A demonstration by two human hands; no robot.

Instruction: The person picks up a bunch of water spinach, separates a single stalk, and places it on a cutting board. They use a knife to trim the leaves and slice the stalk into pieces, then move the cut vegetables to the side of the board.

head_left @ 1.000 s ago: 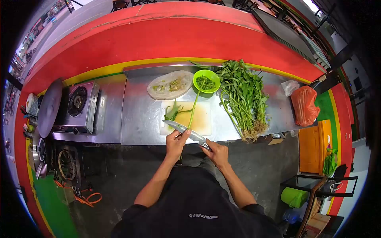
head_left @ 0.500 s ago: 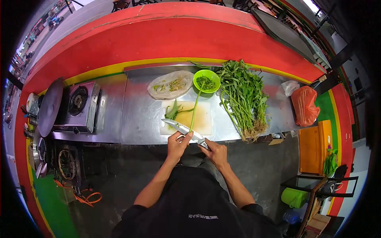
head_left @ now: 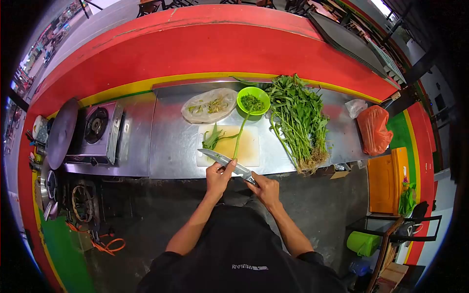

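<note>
My left hand (head_left: 218, 177) is closed on the lower end of a long green stem (head_left: 239, 138), which points away from me toward a green bowl. In my right hand (head_left: 266, 187) is the handle of a kitchen knife (head_left: 220, 158); its blade slants up to the left, across the stem's lower end by my left fingers. Beneath and beyond the blade lies a white cutting board (head_left: 252, 146) with a yellowish stain. Several long green leaves (head_left: 212, 137) rest on its left part. The bright green bowl (head_left: 264, 108) behind the board holds chopped greens (head_left: 251, 102).
A bunch of leafy greens with roots (head_left: 302, 122) lies right of the board. Behind left sits a clear plastic bag (head_left: 195, 115) of trimmings. A gas stove (head_left: 95, 132) stands at the counter's left, an orange-red plastic bag (head_left: 374, 131) at its right. A red wall (head_left: 210, 51) borders the back.
The stem's upper part leans slightly further right. Both hands and the knife stay in nearly the same place.
</note>
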